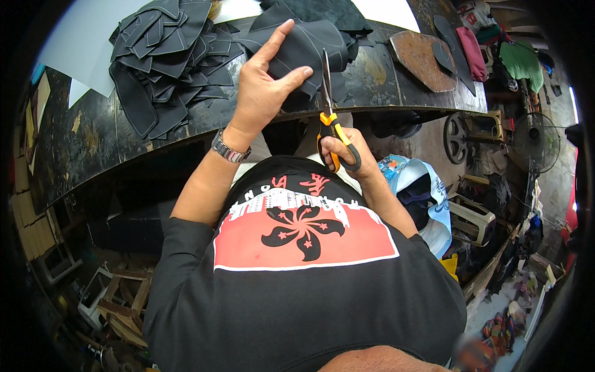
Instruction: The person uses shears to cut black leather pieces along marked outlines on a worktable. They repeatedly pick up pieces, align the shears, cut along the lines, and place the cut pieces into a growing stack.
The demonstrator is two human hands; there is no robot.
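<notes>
My right hand (351, 154) is wrapped round the yellow-and-black handles of a pair of scissors (328, 93). The blades point away from me and lie over the edge of a black leather-like sheet (304, 46) with pale outlines drawn on it. On the left of the blades, my left hand (263, 90) grips this sheet, thumb and index finger stretched across its top; the other fingers are hidden. A tall heap of cut black pieces (164, 56) with light outlines lies on the table left of my left hand.
The worn dark table (90, 146) curves across in front of me. On it lie a brown board (423, 62), a dark strip (455, 53), a dark hide (325, 15) and white sheeting (74, 46). A blue-and-white bag (427, 198), a stool (468, 220) and a fan (536, 142) stand at right.
</notes>
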